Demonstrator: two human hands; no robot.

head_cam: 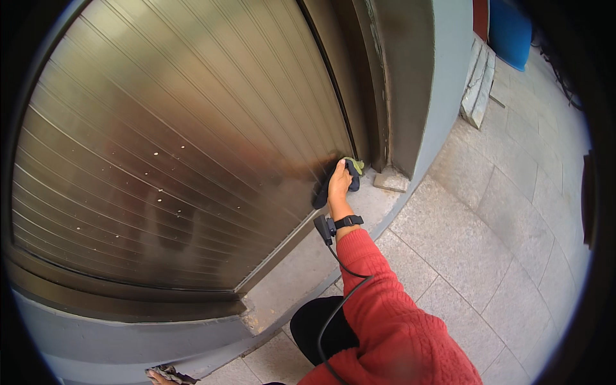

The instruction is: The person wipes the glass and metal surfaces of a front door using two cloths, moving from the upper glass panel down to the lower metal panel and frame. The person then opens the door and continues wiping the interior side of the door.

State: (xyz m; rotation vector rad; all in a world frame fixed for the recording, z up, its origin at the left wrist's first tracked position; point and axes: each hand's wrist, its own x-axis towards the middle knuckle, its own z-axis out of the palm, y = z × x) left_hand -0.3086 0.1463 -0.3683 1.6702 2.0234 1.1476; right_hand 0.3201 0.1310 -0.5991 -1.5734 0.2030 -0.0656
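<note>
My right hand (338, 186) grips a dark cloth (321, 195) with a yellow-green piece (356, 165) showing at its far side. The cloth is pressed against the lower right corner of a ribbed, bronze-toned metal door (192, 125), close to its black edge strip (332, 72). Only part of my left hand (158, 378) shows, at the bottom edge of the view. It holds a crumpled grey, dirty-looking cloth (176, 373) near the base of the grey wall (144, 344). Small white specks dot the door's surface.
A pale concrete sill (288, 269) runs below the door, with a small stone block (391, 182) by the frame (409, 96). Paving slabs (452, 231) lie to the right. Stone steps (478, 89) and a blue object (511, 36) stand farther off. A cable (321, 332) trails from a wrist-worn device (325, 228).
</note>
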